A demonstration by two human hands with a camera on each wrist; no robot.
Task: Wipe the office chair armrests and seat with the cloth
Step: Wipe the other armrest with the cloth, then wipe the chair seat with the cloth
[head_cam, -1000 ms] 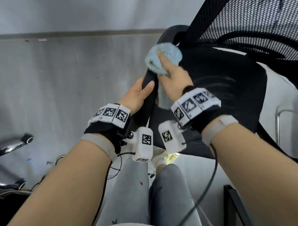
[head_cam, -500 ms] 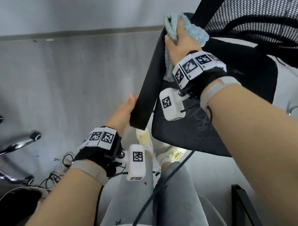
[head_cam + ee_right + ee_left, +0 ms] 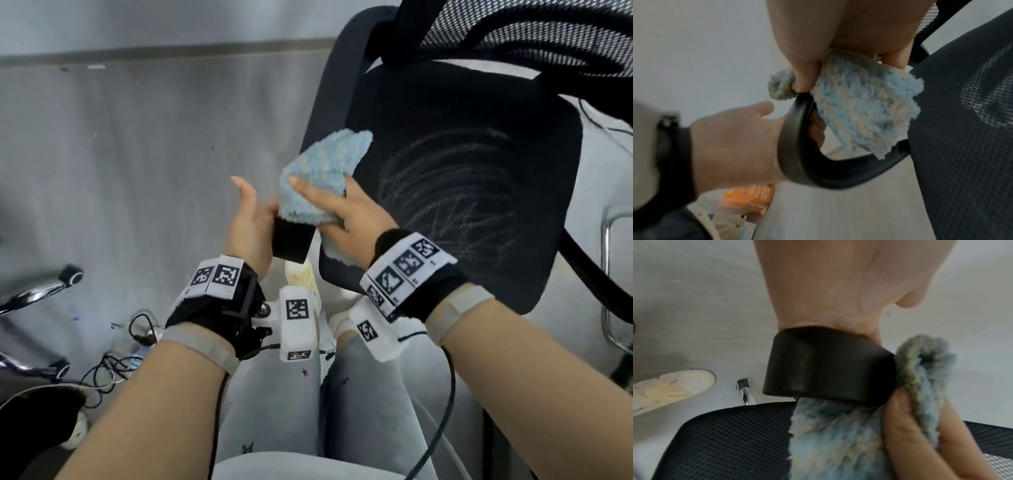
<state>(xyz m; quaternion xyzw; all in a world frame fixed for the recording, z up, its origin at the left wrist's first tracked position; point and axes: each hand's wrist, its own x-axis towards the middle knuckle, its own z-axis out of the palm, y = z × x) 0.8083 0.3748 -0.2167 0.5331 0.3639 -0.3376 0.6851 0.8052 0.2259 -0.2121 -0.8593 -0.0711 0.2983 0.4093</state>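
Note:
The black office chair stands at right, with its mesh seat (image 3: 462, 192) streaked by pale wipe marks. Its left armrest (image 3: 329, 89) runs from the backrest toward me. My right hand (image 3: 346, 212) grips the fluffy blue cloth (image 3: 318, 171) folded over the armrest near its front end; the thumb (image 3: 803, 73) presses the cloth (image 3: 865, 110) onto the rail. My left hand (image 3: 251, 219) holds the armrest's front end (image 3: 828, 366) from the outer side, fingers curled under it and thumb raised. The other armrest is out of sight.
Another chair's chrome base with casters (image 3: 41, 291) and loose cables (image 3: 137, 329) lie on the grey floor at left. A chrome frame (image 3: 609, 274) stands right of the seat. My legs and a pale shoe (image 3: 668, 389) are below the armrest. An orange box (image 3: 748, 199) lies on the floor.
My right hand slid the cloth up to the armrest's far end, then back down to its front end. The left hand stayed at the front end of the armrest.

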